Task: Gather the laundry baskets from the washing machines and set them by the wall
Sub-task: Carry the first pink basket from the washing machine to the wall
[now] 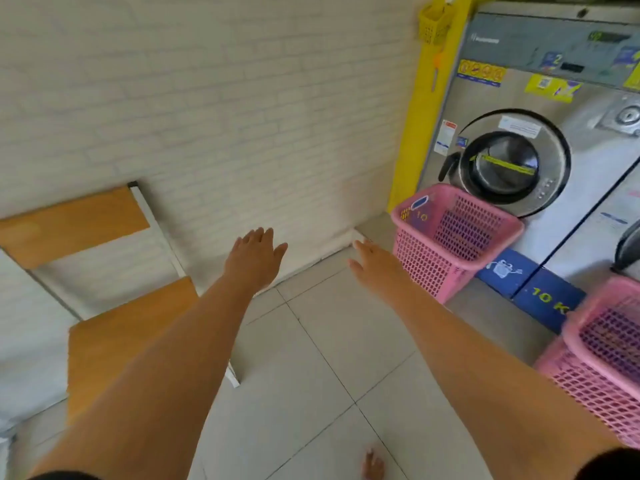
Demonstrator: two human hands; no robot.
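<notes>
A pink mesh laundry basket (450,237) stands on the floor in front of a silver washing machine (540,133), beside the corner of the white brick wall (207,116). A second pink basket (602,362) sits at the right edge, partly cut off by the frame. Both my arms stretch forward. My left hand (256,254) is empty with fingers apart, over the foot of the wall. My right hand (374,261) is also empty and spread, just left of the first basket and not touching it.
A wooden chair (114,306) with a metal frame stands against the wall on the left. A yellow pillar (419,109) with a small yellow holder separates wall and machines. Pale floor tiles (329,375) lie between chair and baskets. My bare foot (372,465) shows at the bottom.
</notes>
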